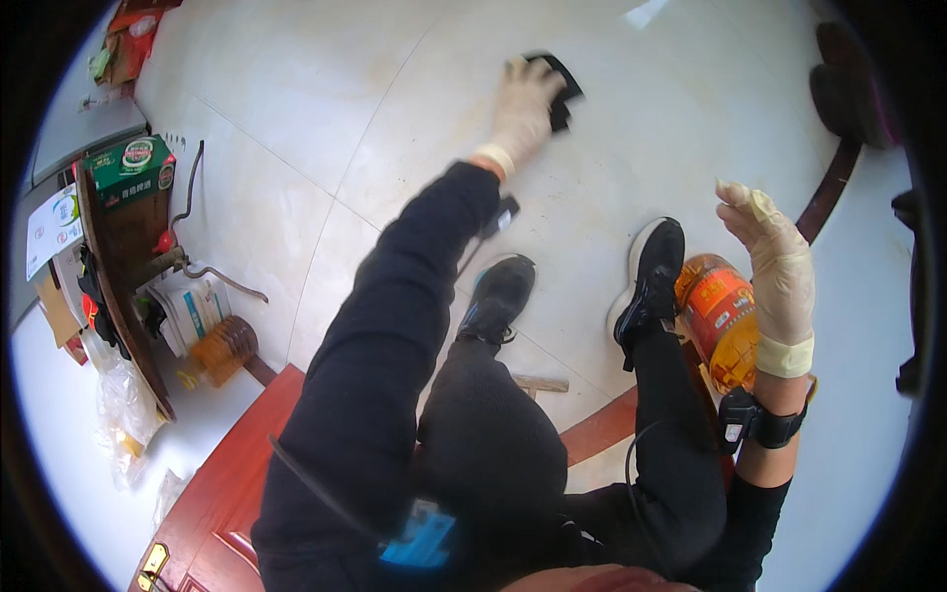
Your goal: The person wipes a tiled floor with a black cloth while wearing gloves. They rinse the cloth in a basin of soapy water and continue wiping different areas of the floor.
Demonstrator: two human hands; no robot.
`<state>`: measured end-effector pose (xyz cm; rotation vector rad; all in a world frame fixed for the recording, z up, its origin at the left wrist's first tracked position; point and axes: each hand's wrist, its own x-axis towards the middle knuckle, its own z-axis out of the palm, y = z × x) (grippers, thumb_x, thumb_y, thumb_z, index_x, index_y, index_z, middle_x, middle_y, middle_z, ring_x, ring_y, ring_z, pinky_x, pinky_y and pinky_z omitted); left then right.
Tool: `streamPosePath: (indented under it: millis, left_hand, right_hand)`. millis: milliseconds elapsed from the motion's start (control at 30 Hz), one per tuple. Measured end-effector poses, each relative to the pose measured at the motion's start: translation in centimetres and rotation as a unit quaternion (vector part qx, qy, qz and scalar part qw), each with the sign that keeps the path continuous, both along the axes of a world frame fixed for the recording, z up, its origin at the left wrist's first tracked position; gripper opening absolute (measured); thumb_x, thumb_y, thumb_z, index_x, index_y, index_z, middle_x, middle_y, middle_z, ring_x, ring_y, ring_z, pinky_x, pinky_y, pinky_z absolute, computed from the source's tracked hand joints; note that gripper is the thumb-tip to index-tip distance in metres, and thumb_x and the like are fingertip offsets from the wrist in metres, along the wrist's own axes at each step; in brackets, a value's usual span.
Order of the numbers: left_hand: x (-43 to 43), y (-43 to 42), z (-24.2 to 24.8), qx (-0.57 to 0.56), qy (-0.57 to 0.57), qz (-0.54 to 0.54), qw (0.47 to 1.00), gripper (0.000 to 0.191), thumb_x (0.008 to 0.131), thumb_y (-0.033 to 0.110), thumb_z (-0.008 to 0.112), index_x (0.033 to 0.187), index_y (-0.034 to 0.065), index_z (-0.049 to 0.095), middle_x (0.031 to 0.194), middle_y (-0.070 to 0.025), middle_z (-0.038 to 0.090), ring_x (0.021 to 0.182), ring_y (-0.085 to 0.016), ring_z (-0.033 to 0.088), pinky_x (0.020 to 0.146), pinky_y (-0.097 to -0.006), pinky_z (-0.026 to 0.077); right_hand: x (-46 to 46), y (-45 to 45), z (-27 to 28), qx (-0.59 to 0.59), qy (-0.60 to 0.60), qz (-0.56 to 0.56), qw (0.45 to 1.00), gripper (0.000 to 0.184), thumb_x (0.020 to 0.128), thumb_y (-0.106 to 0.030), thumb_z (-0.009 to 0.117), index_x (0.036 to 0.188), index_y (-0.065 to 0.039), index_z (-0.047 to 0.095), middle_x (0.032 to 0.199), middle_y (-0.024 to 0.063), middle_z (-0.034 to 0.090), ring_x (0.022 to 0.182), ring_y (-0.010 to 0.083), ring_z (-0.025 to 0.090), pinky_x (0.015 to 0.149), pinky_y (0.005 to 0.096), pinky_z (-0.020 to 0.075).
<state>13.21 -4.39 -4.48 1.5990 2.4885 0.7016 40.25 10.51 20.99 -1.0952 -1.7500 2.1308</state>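
My left hand (529, 103), in a pale thin glove, reaches out over the floor with its fingers spread over a small flat black item (566, 89). Motion blur leaves unclear whether the fingers grip it. To the right, my right hand (773, 259), gloved the same way, is raised with its fingers extended and holds nothing. Just beside it, behind the wrist in this view, a large plastic bottle of orange-yellow liquid (718, 311) with a red label lies near my right shoe (651, 274). A black device is strapped to each wrist (732, 422).
Pale tiled floor (414, 148) lies beneath my feet. On the left are a green beer carton (133, 174), a dark wooden board (111, 274), another amber bottle (226, 348) and plastic bags (126, 414). A red wooden door panel (229, 473) with a brass plate is at the lower left.
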Motion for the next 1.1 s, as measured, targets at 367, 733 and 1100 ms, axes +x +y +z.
streamPosePath:
  millis: [367,733,1100]
  left_hand:
    - [14.4,-9.6,6.3,-0.129,-0.579,-0.103,0.799,0.055,0.072,-0.002,0.060,0.125,0.0125,0.060,0.125,-0.0046,0.061,0.117,-0.021,0.053,0.102,-0.0319,0.041]
    - [4.6,-26.7,6.4,0.150,-0.561,0.388,0.716,0.038,0.092,0.002,0.046,0.126,-0.0134,0.049,0.123,-0.0233,0.060,0.115,-0.029,0.059,0.100,-0.0369,0.049]
    - [7.9,-31.8,7.0,0.166,-0.617,0.430,0.637,0.037,0.096,0.004,0.045,0.128,-0.0140,0.044,0.122,-0.0265,0.057,0.111,-0.032,0.061,0.099,-0.0396,0.051]
  right_hand:
    - [-1.2,-3.7,-6.2,0.459,-0.138,0.468,0.743,0.037,0.094,-0.025,0.052,0.123,-0.004,0.063,0.121,0.0159,0.065,0.113,0.0303,0.061,0.102,0.0368,0.0448]
    - [2.2,-21.5,-22.3,0.483,-0.250,0.360,0.758,0.073,0.064,-0.009,0.072,0.134,-0.011,0.049,0.144,0.0124,0.042,0.126,0.0361,0.044,0.095,0.0449,0.0471]
    - [-13.1,-6.9,-24.5,0.525,-0.285,0.001,0.802,0.070,0.070,-0.044,0.072,0.128,-0.010,0.055,0.137,0.0138,0.049,0.134,0.0318,0.036,0.112,0.0448,0.0281]
